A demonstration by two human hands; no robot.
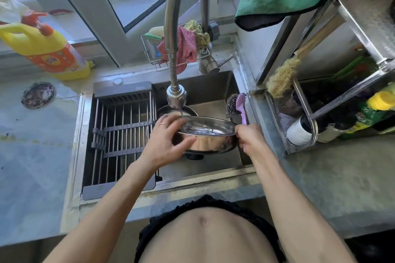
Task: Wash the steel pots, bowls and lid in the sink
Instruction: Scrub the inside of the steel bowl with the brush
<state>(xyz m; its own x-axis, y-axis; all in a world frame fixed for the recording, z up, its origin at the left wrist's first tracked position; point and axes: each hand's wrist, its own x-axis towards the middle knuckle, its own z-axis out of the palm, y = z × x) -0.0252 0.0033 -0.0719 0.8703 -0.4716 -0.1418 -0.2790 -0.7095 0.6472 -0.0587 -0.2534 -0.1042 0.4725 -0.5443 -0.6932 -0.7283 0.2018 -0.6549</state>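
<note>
A steel bowl [208, 134] is held over the sink [213, 168], tilted toward me, right under the faucet head [176, 97]. A thin stream of water falls into it. My left hand [168, 138] grips the bowl's left rim, fingers over the edge and thumb on the outer wall. My right hand [249, 137] grips the right rim and also holds the purple handle [242, 108] of a steel-wool scrubber [232, 105] that sticks up behind the bowl. Another steel dish [168, 109] lies in the sink behind the bowl, mostly hidden.
A grey drying rack [124, 132] spans the sink's left half. A yellow detergent jug [49, 48] lies on the left counter beside a drain strainer [38, 95]. Behind the faucet hangs a caddy with cloths [186, 45]. A steel shelf [320, 102] with bottles and a brush stands right.
</note>
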